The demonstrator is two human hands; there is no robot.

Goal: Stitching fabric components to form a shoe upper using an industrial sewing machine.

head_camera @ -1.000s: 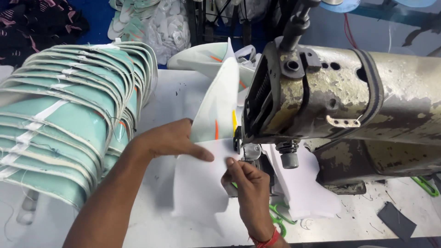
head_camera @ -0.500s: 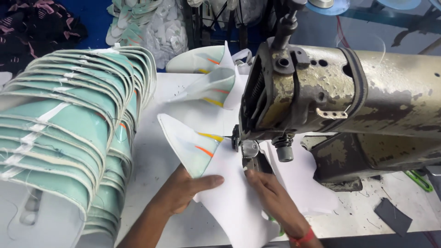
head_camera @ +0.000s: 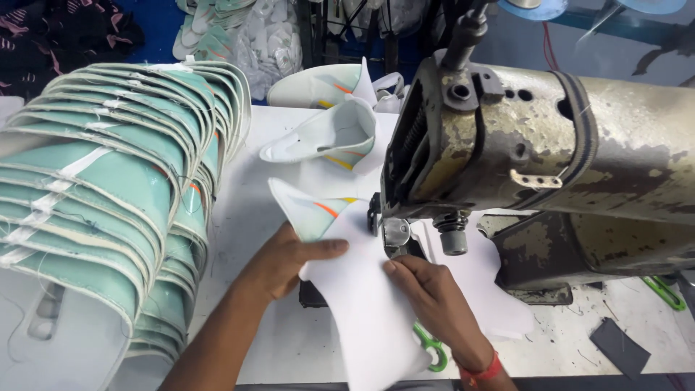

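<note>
I see both of my hands flat on a white, soft fabric shoe-upper piece point(head_camera: 362, 297) that lies on the white bench point(head_camera: 239, 217) in front of the worn, cream-coloured industrial sewing machine point(head_camera: 536, 152). My left hand point(head_camera: 286, 261) presses the piece on the side away from the machine, fingers point(head_camera: 326, 250) held together and stretched toward the needle area, pinning it rather than pinching it. My right hand point(head_camera: 434, 300) rests nearer the machine, its fingers point(head_camera: 398, 269) close together with their tips just short of the metal presser foot point(head_camera: 394, 233), so it is the nearer hand. The piece's long axis runs from its mint-green, orange-striped end point(head_camera: 311, 210) beside the foot back toward me. A tall stack of mint-green uppers point(head_camera: 108, 188) stands well away from the machine, beyond my left hand.
</note>
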